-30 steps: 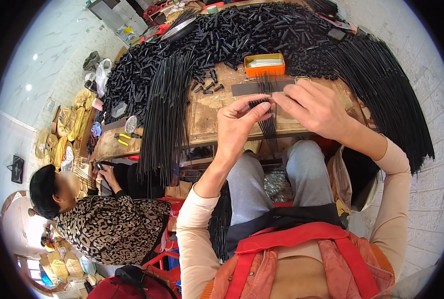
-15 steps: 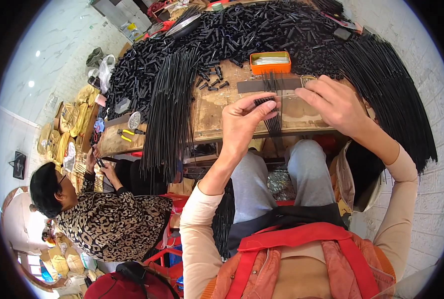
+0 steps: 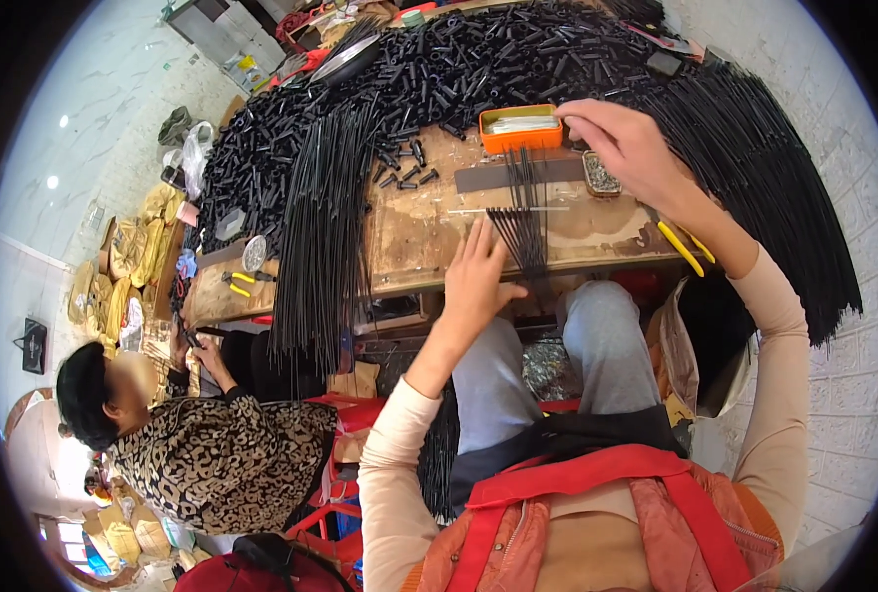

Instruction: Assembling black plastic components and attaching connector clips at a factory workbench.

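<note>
The work has changed since the two earlier views: there, the L hand pinched the narrow fan of black rods w/ its thumb and fingers, and the R hand was close at its side w/ a thin pale strand. Now the hands are well apart. The L hand (image 3: 474, 271) is flat w/ fingers stretched, just beside the fan of black rods (image 3: 526, 242), and pinches nothing; if a fingertip touches a rod, one cannot tell. The rods lie at the front edge of the bench (image 3: 409, 232), w/ a thin pale stick (image 3: 554, 209) crosswise near their top ends; over, under or thru them is not clear. The R hand (image 3: 628, 148) is at the right end of the orange box (image 3: 521, 144), which contains pale sticks (image 3: 518, 125). Its thumb and fingers are close together; whether they hold smth, cannot tell. So, prob., the fan is released and attention is now at the box.
</note>
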Demonstrator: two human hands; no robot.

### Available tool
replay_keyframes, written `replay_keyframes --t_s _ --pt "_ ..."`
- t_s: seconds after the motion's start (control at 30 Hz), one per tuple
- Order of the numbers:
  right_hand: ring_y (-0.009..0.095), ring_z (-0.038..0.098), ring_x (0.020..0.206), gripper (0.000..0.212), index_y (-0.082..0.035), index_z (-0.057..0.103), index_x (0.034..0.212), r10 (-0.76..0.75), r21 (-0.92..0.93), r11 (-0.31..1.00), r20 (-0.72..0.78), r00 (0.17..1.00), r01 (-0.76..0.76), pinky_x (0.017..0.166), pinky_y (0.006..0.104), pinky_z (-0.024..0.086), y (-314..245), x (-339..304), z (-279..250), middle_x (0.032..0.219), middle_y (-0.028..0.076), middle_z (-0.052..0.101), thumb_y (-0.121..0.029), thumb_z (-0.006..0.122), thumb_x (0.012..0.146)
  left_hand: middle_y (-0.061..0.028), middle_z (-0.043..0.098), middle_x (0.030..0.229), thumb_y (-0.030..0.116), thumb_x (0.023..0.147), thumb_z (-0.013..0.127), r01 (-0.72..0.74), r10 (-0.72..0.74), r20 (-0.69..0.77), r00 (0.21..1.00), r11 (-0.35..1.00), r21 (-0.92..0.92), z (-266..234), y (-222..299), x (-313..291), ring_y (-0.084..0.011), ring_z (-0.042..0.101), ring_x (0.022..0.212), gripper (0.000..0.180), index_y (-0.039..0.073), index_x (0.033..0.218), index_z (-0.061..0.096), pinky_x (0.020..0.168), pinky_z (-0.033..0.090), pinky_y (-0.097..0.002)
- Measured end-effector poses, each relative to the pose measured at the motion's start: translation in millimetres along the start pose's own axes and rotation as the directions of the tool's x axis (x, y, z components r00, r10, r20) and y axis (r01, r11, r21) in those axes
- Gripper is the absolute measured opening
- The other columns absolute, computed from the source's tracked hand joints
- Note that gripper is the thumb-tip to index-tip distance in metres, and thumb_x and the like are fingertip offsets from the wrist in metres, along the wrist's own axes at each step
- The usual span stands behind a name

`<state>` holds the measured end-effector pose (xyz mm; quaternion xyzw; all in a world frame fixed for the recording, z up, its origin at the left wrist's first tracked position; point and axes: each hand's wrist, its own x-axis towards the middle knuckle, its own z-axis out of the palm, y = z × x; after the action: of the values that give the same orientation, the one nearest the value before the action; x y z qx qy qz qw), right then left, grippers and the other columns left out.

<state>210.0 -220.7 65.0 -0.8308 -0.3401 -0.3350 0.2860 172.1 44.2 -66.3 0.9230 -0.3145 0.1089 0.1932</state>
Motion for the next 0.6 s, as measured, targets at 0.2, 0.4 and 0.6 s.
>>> replay_keyframes --t_s 0.2,0.4,0.6 --pt "0.031 0.062 0.082 0.016 -0.002 0.066 0.098 0.163 -0.160 0.979 0.229 0.960 -0.128 0.073 0.0381 0.050 99 -16 64 0.090 0.012 0.063 -0.012 0.058 0.088 -0.0135 0.042 0.147 0.035 0.065 0.083 -0.224 0.220 -0.090 0.971 0.974 -0.038 27 4 14 -0.0351 0.043 0.131 0.083 0.019 0.139 0.049 0.106 0.039 -0.0399" --pt "0.035 0.065 0.084 0.015 -0.004 0.069 0.086 0.213 -0.221 0.964 0.308 0.927 -0.147 0.073 0.0433 0.052 174 18 124 0.084 0.016 0.067 -0.016 0.060 0.084 -0.0117 0.040 0.149 0.032 0.072 0.079 -0.206 0.203 -0.073 0.976 0.978 -0.036 25 9 22 -0.0287 0.033 0.140 0.067 0.020 0.133 0.055 0.112 0.030 -0.0474" --pt "0.034 0.066 0.084 0.012 -0.003 0.069 0.083 0.335 -0.391 0.908 0.458 0.824 -0.151 0.072 0.0443 0.052 182 33 151 0.085 0.016 0.068 -0.009 0.060 0.078 -0.0142 0.031 0.154 0.035 0.070 0.079 -0.174 0.176 0.040 0.984 0.983 -0.056 26 7 25 -0.0295 0.030 0.142 0.080 0.023 0.142 0.046 0.114 0.028 -0.0465"
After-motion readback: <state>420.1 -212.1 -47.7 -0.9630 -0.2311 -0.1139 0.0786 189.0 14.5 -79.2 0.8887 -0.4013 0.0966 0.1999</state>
